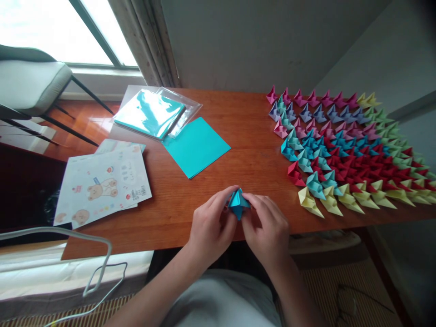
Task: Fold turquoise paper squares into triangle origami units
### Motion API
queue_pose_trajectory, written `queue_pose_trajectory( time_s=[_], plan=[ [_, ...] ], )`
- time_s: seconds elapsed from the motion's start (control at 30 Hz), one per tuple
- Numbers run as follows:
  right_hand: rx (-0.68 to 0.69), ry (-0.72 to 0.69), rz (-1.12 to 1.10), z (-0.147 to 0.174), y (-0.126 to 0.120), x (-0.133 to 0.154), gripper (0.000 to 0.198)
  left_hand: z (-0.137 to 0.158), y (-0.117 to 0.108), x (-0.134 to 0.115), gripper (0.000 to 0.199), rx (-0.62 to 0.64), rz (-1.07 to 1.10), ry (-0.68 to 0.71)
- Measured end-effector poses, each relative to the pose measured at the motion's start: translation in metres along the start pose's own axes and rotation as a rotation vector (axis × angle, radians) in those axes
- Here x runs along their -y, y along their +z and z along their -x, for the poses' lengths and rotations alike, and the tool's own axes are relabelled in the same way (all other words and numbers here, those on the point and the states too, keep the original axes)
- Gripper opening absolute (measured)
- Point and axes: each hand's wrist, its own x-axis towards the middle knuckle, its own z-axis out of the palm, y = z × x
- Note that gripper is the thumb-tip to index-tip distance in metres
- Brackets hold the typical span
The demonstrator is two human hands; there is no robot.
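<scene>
A small blue folded paper piece, pointed at top and bottom, is held between both hands above the table's front edge. My left hand pinches its left side with thumb and fingers. On its right side, my right hand grips it in the same way. Square turquoise paper sheets lie flat on the table beyond my hands. Rows of finished origami pieces, in pink, purple, blue, red, yellow and green, stand to the right.
A plastic-wrapped pack of turquoise paper rests at the table's back left. Printed sheets with bear drawings overhang the left edge of the wooden table. A white cable loops at lower left; a chair stands beyond.
</scene>
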Motion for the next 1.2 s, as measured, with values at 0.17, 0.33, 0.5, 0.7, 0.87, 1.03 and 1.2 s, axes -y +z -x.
queue_pose_trajectory(
  time_s=[0.17,0.33,0.5,0.7,0.87,1.03,1.2],
  plan=[
    [-0.015,-0.013,-0.001,0.000,-0.001,0.002,0.026,-0.002,0.004,0.001,0.041,-0.038,0.071,-0.063],
    [-0.070,0.010,-0.037,0.000,-0.003,0.002,0.024,-0.003,0.001,0.001,0.038,-0.065,0.123,-0.063],
    [-0.096,0.001,-0.048,0.001,-0.003,0.004,0.028,-0.003,0.000,0.002,0.040,-0.050,0.240,-0.053],
    [-0.090,-0.003,-0.043,0.000,-0.002,0.000,0.029,-0.003,0.001,0.002,0.041,0.019,0.223,-0.044],
    [-0.080,-0.007,-0.035,-0.001,-0.004,0.000,0.026,-0.005,0.000,-0.001,0.040,0.024,0.195,-0.076],
    [-0.037,-0.046,-0.081,0.000,-0.004,0.009,0.029,-0.011,-0.001,-0.003,0.036,-0.067,0.277,-0.110],
    [-0.003,-0.064,-0.139,0.004,0.001,0.019,0.035,-0.013,-0.002,-0.002,0.021,-0.179,0.367,-0.154]
  ],
)
